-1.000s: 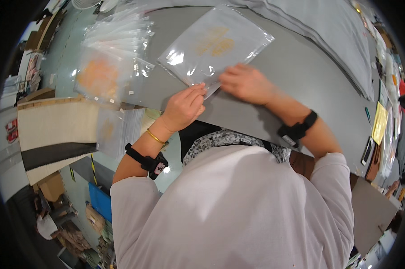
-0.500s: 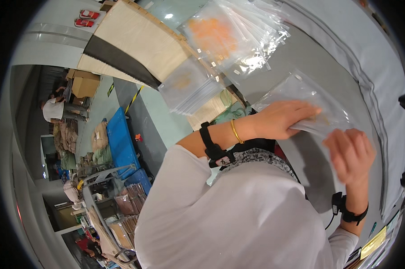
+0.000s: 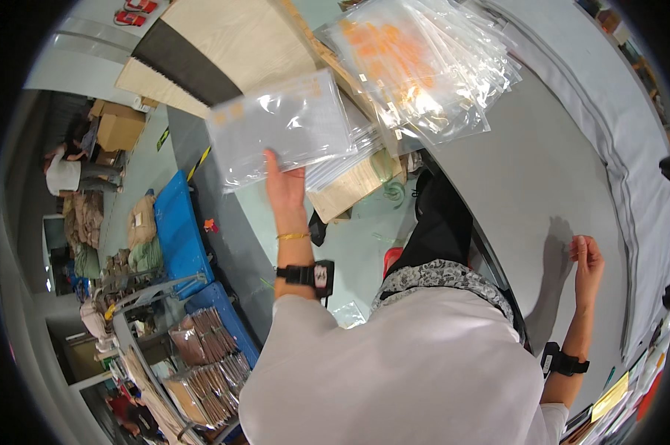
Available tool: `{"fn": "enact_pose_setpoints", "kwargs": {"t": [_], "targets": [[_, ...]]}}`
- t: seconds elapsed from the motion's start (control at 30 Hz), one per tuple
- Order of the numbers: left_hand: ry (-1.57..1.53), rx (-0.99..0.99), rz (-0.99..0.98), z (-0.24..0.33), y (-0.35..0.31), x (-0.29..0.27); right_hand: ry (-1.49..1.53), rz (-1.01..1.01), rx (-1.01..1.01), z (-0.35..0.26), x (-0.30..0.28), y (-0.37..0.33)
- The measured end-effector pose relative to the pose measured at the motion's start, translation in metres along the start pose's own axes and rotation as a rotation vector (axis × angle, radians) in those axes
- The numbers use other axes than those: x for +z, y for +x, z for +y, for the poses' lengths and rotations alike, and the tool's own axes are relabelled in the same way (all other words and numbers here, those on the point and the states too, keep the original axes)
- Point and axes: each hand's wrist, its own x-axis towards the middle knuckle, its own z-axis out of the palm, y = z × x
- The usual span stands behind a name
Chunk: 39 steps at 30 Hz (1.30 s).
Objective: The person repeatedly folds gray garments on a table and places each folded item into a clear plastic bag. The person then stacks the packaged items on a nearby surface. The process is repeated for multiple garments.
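My left hand (image 3: 284,189) grips a clear flat plastic bag (image 3: 276,126) by its near edge, thumb on top and the other fingers hidden beneath. The bag is held out to the left, over a stack of similar clear bags (image 3: 342,165) on a wooden board. Above the grey table, my right hand (image 3: 588,261) has its fingers drawn together, with nothing visible in them; its shadow falls on the tabletop. Farther off, a fanned pile of clear bags (image 3: 431,74) with orange showing through lies at the table's far end.
Light wooden panels (image 3: 231,44) with a dark strip stand at the far left. A blue platform (image 3: 193,230) and a cart of packed bundles (image 3: 209,363) are on the left. Grey padded fabric (image 3: 572,96) edges the grey table (image 3: 528,141). Another person (image 3: 64,170) stands far left.
My left hand has swung left from the table, carrying the clear plastic bag over the stack. My right hand has drawn away from the bag and stays over the table.
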Motion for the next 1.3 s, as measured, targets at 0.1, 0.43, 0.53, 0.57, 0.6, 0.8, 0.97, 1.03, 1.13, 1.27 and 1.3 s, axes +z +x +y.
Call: {"fn": "enact_pose_setpoints", "kwargs": {"t": [0.1, 0.43, 0.53, 0.57, 0.6, 0.8, 0.97, 1.03, 1.13, 1.27, 1.3], "targets": [[-0.131, -0.138, 0.094, -0.068, 0.044, -0.035, -0.019, -0.028, 0.089, 0.009, 0.008, -0.016], [0.773, -0.664, -0.500, -0.085, 0.086, -0.105, -0.133, 0.048, 0.309, -0.004, 0.009, -0.090], [0.630, -0.649, -0.208, -0.088, 0.119, -0.108, 0.161, 0.029, 0.365, 0.006, 0.004, -0.083], [0.534, -0.610, -0.222, -0.089, 0.130, -0.110, 0.178, 0.027, 0.315, 0.009, 0.002, -0.079], [0.391, -0.584, -0.164, -0.092, 0.138, -0.112, 0.235, -0.011, 0.313, 0.013, 0.000, -0.074], [0.794, -0.722, -0.199, -0.072, 0.136, -0.098, -0.252, 0.447, 0.165, 0.049, -0.072, -0.052], [0.966, 0.108, -0.133, -0.044, 0.078, 0.034, -0.779, 1.022, -0.005, 0.107, -0.173, -0.023], [0.953, 0.237, -0.338, -0.060, 0.046, 0.114, -0.777, 1.040, 0.019, 0.130, -0.190, -0.016], [0.908, 0.187, -0.673, -0.123, -0.017, 0.235, -0.539, 0.994, 0.061, 0.147, -0.206, -0.011], [0.902, -0.281, -1.279, -0.243, -0.112, 0.385, 0.177, 0.947, 0.063, 0.123, -0.235, -0.004], [0.904, -0.500, -1.408, -0.273, -0.134, 0.418, 0.421, 0.939, 0.061, 0.111, -0.244, -0.002]]}}
